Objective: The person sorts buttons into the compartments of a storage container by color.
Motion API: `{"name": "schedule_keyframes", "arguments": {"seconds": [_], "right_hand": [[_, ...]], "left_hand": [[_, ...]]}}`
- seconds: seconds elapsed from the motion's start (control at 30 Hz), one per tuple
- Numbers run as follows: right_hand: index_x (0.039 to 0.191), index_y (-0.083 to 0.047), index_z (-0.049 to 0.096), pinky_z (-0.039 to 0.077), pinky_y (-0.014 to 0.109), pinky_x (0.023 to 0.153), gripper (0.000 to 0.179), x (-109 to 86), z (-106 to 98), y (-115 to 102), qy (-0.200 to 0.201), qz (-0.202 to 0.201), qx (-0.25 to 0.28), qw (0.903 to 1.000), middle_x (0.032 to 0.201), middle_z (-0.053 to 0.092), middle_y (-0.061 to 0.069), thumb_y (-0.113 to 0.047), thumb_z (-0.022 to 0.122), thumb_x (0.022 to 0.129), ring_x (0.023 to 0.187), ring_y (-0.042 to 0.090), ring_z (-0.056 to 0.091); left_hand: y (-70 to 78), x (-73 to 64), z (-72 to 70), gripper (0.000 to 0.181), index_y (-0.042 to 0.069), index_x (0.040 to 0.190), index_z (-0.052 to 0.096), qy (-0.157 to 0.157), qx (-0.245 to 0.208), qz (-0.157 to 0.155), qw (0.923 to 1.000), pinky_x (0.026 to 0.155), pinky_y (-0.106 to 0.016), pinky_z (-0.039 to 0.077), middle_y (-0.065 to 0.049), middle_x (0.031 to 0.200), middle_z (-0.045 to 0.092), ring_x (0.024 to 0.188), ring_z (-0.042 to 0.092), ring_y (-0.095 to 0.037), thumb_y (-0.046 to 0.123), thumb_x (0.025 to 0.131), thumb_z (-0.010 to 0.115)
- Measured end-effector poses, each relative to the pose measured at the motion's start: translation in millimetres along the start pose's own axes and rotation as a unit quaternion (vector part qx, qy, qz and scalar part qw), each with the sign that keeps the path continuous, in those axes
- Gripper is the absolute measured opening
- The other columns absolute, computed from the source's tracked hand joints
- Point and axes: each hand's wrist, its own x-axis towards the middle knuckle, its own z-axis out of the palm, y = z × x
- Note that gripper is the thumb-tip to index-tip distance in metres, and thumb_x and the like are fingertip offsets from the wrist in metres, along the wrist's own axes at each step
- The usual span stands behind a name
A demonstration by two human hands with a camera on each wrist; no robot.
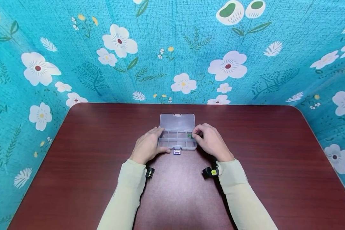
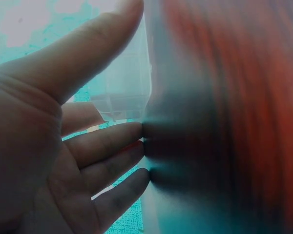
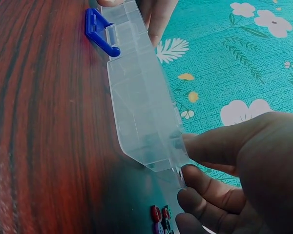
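A clear plastic compartment box [image 1: 177,143] lies on the table with its lid [image 1: 177,122] folded back. My left hand [image 1: 146,145] holds it at the left end, thumb along the front edge and forefinger at the back corner. In the left wrist view the other fingers [image 2: 115,170] extend beside it, tips down at the tabletop. My right hand [image 1: 211,140] is at the right end, thumb and bent forefinger close together over the back right compartment. Small green buttons [image 1: 189,136] show there, right at those fingertips; I cannot tell whether one is pinched.
In the right wrist view several small buttons [image 3: 158,214], red, green and purple, lie on the table beside the box's right end. A blue latch [image 3: 98,31] juts from the box's front. The dark red tabletop [image 1: 103,143] meets a flowered teal cloth [image 1: 161,64] behind.
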Motion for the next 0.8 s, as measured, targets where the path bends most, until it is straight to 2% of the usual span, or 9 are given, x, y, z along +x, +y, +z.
{"name": "schedule_keyframes", "arguments": {"seconds": [0.43,0.8], "right_hand": [[0.091,-0.015,0.070,0.048,0.035,0.074,0.004,0.4,-1.0,0.5,0.000,-0.008,0.000,1.0000,0.093,0.062,0.002,-0.015,0.068,0.095,0.084,0.019,0.058],[0.099,-0.013,0.071,0.047,0.038,0.075,0.008,2.2,-4.2,5.8,0.060,-0.017,0.016,0.9979,0.099,0.063,0.004,-0.015,0.063,0.097,0.083,0.021,0.056]], "left_hand": [[-0.8,1.6,-0.7,0.094,0.006,0.149,0.049,-0.009,0.003,-0.001,1.0000,0.113,-0.045,0.039,-0.009,0.152,0.049,0.145,0.039,-0.024,0.050,0.075,0.086],[-1.3,2.0,0.2,0.094,0.006,0.148,0.050,-0.004,-0.001,-0.003,1.0000,0.113,-0.045,0.039,-0.009,0.151,0.050,0.144,0.040,-0.024,0.049,0.074,0.087]]}}
